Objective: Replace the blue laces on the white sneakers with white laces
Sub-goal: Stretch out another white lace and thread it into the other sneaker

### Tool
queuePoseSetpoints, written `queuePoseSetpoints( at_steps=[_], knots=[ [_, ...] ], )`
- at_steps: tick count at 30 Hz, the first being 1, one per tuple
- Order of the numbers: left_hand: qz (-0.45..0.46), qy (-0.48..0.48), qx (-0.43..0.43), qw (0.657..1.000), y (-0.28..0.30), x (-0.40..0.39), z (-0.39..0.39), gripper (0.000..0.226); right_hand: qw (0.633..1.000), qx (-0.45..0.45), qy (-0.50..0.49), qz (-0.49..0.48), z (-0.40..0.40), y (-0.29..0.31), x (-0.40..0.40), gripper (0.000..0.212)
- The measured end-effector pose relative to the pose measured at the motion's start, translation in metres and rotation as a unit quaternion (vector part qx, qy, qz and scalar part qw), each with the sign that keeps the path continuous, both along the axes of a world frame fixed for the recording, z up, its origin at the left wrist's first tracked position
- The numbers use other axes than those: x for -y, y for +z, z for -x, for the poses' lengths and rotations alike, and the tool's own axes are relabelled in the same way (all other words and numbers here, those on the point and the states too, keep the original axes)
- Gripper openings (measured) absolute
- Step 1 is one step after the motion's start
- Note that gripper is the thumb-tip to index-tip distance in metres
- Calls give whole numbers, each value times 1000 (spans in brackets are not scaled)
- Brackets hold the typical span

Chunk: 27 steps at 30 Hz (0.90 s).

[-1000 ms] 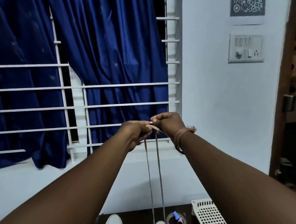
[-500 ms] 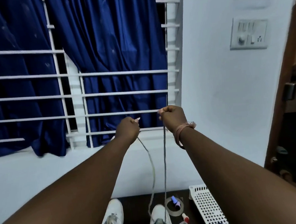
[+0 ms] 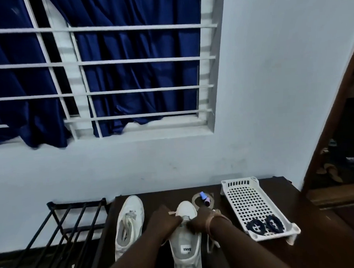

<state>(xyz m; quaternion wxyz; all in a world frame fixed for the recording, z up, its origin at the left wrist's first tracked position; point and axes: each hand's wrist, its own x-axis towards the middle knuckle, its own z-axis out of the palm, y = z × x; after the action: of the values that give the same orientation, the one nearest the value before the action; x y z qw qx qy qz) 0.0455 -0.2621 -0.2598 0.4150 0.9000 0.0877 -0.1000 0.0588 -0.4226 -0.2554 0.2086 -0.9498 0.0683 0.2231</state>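
Dark bench (image 3: 262, 259) scene: both hands have dropped from raised lace-leveling; left hand (image 3: 164, 222) and right hand (image 3: 200, 219) pinch white lace (image 3: 172, 213) at right sneaker (image 3: 185, 237), ready for threading.

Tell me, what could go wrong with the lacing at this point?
Both hands, left hand and right hand, work at the low eyelets of the near sneaker. A lace end sticks out past the left hand; if it slips, it may pull back out of its hole. Slack lace hangs loose beside the shoe and could snag or leave uneven ends. The tape roll with a small bottle sits close behind the toe and might be knocked.
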Motion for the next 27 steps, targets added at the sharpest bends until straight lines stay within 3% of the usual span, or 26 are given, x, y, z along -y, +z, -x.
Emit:
queuePoseSetpoints(
  at_steps=[5,12,15,17,20,27],
  knots=[
    [-55,-25,-66,996,-27,5,5,29,999,9,29,46,-3,-37,-3,39],
    [-11,33,-58,998,-38,4,10,25,999,38,14,14,-15,-41,-12,48],
    [9,42,-59,997,-41,2,6,39,998,47,32,-31,-31,-44,-3,23],
    [11,49,-63,997,-43,0,1,47,996,62,0,-66,-41,-48,9,26],
    [10,47,-52,998,-44,0,-7,42,996,64,3,-65,-47,-47,18,12],
    [16,91,-53,994,-56,5,-16,48,994,72,81,-32,-59,-66,1,7]
  ],
)
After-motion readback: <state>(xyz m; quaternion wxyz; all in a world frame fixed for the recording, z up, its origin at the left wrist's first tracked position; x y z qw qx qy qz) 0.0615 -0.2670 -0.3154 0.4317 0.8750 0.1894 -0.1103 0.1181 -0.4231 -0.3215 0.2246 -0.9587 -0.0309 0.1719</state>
